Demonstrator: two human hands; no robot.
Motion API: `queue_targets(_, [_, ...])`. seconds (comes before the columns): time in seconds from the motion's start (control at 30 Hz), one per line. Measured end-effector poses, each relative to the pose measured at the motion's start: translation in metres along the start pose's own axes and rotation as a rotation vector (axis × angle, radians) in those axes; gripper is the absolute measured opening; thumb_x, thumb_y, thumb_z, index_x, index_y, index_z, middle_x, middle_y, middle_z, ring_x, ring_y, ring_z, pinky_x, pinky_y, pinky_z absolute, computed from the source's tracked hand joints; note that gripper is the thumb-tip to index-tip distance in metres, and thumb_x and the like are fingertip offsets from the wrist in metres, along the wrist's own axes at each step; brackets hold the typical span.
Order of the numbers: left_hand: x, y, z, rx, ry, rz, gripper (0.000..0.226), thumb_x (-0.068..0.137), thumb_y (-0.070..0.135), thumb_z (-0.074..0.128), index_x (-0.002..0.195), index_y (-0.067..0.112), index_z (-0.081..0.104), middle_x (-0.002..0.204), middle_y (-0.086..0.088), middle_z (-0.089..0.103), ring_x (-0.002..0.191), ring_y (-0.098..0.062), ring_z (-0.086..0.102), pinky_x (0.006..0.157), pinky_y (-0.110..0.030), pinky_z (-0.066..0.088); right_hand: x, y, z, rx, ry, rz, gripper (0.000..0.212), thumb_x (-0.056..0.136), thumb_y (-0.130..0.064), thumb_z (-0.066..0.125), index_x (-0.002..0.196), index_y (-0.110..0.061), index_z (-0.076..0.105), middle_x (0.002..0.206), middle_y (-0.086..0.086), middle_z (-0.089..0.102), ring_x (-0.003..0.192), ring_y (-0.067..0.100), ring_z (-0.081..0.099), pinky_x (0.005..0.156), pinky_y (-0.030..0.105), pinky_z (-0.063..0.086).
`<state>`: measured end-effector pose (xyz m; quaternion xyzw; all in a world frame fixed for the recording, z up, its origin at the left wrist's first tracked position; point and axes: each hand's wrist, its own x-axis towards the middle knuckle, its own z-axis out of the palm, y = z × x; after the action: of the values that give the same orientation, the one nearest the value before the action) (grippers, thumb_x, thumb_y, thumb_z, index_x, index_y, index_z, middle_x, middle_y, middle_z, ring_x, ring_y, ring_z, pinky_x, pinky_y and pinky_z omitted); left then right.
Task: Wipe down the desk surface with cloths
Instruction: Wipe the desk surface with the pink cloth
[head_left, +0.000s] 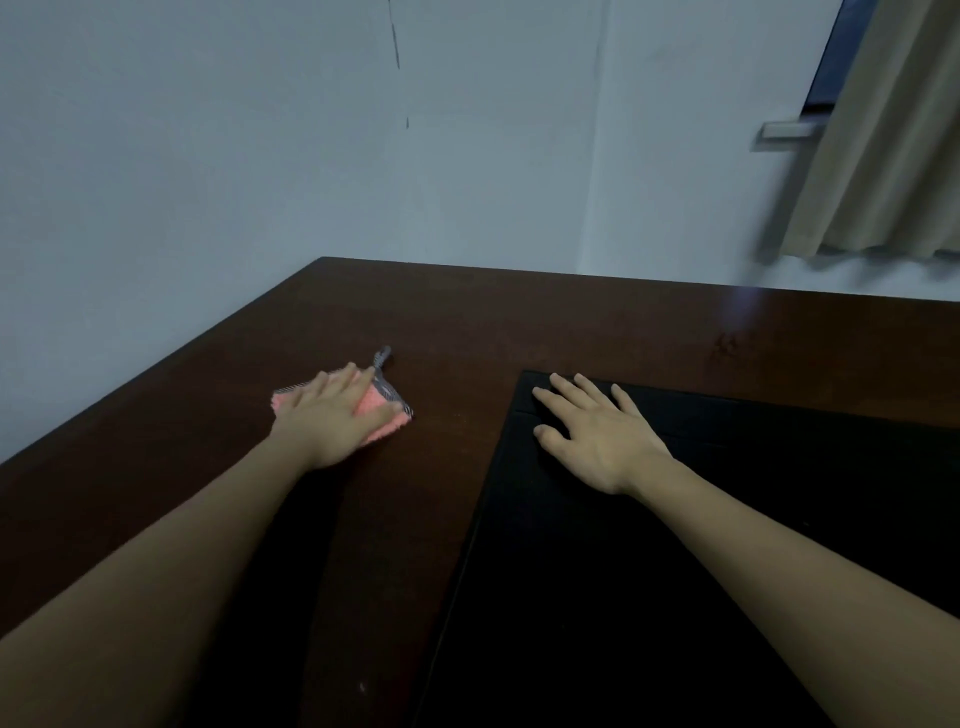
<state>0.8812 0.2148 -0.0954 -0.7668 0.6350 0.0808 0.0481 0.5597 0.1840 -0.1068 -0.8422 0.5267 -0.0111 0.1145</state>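
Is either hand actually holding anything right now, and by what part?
Neither grips anything. The left hand presses flat on the middle of the pink fluffy cloth; the right hand rests flat on the black mat's far corner.

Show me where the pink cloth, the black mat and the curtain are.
pink cloth (375, 410): head view, on its bare right part beside the fingers.
black mat (779, 467): head view, on its bare middle.
curtain (883, 156): head view, on its folds.

The scene is dim, with a cool bluish cast on the wall (260, 130). Faint daylight glare marks the desk (519, 322) at its far right edge, below the curtain (883, 156), which is smeared by motion blur. Dark shadows pool beneath both forearms. Wide-angle distortion bends lines near the edges.
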Motion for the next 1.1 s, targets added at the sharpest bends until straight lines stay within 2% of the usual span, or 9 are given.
queue_targets(0.17, [0.019,0.012,0.005,-0.036,0.031,-0.094,0.087,0.091,0.081,0.013,0.162,0.032,-0.002,0.17,0.0,-0.007,0.156,-0.031,0.0,0.125,-0.055,0.004,-0.001,-0.001,-0.001,0.01,0.016,0.0,0.062,0.105,-0.056,0.025,0.162,-0.037,0.012,0.171,-0.01,-0.002,0.157,0.014,-0.007,0.126,0.049,-0.004])
queue_targets(0.33, [-0.03,0.019,0.009,0.016,-0.005,0.098,0.093,0.084,0.084,0.007,0.161,0.033,-0.007,0.168,0.006,-0.011,0.156,-0.024,-0.005,0.124,-0.05,0.002,-0.003,0.0,-0.001,0.009,0.012,-0.001,0.061,0.106,-0.055,0.024,0.163,-0.036,0.011,0.171,-0.01,-0.003,0.157,0.014,-0.008,0.126,0.048,-0.005])
queue_targets(0.43, [-0.067,0.002,0.019,0.049,0.0,0.267,0.096,0.076,0.091,-0.001,0.157,0.04,-0.011,0.163,0.016,-0.017,0.154,-0.015,-0.012,0.123,-0.041,-0.004,-0.002,-0.001,0.0,0.001,0.009,-0.005,0.061,0.106,-0.056,0.023,0.163,-0.036,0.01,0.171,-0.01,-0.004,0.156,0.014,-0.009,0.126,0.048,-0.005])
queue_targets(0.5, [-0.079,-0.013,0.018,0.035,-0.015,0.304,0.097,0.069,0.095,-0.003,0.153,0.047,-0.013,0.159,0.02,-0.02,0.151,-0.008,-0.015,0.12,-0.034,-0.008,-0.002,0.0,0.0,-0.004,0.008,-0.004,0.061,0.106,-0.055,0.022,0.163,-0.036,0.01,0.17,-0.01,-0.005,0.156,0.014,-0.009,0.126,0.048,-0.005])
queue_targets(0.57, [-0.075,-0.024,0.014,0.025,-0.022,0.285,0.107,0.061,0.1,-0.008,0.154,0.047,-0.01,0.16,0.02,-0.018,0.152,-0.008,-0.013,0.119,-0.033,-0.005,-0.001,0.0,0.0,-0.003,0.008,-0.004,0.061,0.106,-0.055,0.023,0.163,-0.036,0.01,0.17,-0.01,-0.005,0.156,0.014,-0.009,0.126,0.048,-0.005])
queue_targets(0.7, [-0.032,-0.03,0.006,0.028,0.002,0.11,0.126,0.052,0.103,-0.016,0.16,0.038,-0.006,0.167,0.011,-0.007,0.156,-0.021,-0.001,0.125,-0.047,0.005,0.0,0.0,0.0,0.0,0.017,-0.003,0.061,0.106,-0.055,0.024,0.162,-0.036,0.012,0.171,-0.01,-0.003,0.157,0.014,-0.008,0.126,0.048,-0.005])
queue_targets(0.87, [0.004,-0.012,0.003,-0.035,0.013,-0.07,0.091,0.087,0.083,0.011,0.162,0.033,-0.004,0.17,0.001,-0.008,0.156,-0.029,-0.001,0.124,-0.054,0.004,-0.001,-0.002,-0.001,0.009,0.02,0.003,0.061,0.105,-0.056,0.025,0.162,-0.037,0.013,0.171,-0.011,-0.002,0.157,0.013,-0.007,0.126,0.048,-0.004])
queue_targets(0.97, [-0.006,-0.004,0.005,-0.019,-0.004,-0.045,0.093,0.085,0.083,0.008,0.162,0.033,-0.005,0.17,0.001,-0.008,0.156,-0.029,-0.002,0.125,-0.054,0.005,-0.003,-0.003,-0.002,0.002,0.014,0.005,0.061,0.106,-0.055,0.025,0.162,-0.036,0.012,0.171,-0.01,-0.002,0.157,0.013,-0.007,0.126,0.048,-0.004])
queue_targets(1.1, [-0.046,0.003,0.013,0.026,-0.01,0.123,0.105,0.071,0.091,-0.005,0.16,0.035,-0.008,0.168,0.008,-0.011,0.156,-0.022,-0.005,0.124,-0.049,0.002,-0.004,-0.003,-0.002,-0.002,0.01,0.007,0.061,0.106,-0.055,0.024,0.163,-0.036,0.011,0.171,-0.01,-0.003,0.157,0.014,-0.008,0.126,0.048,-0.004])
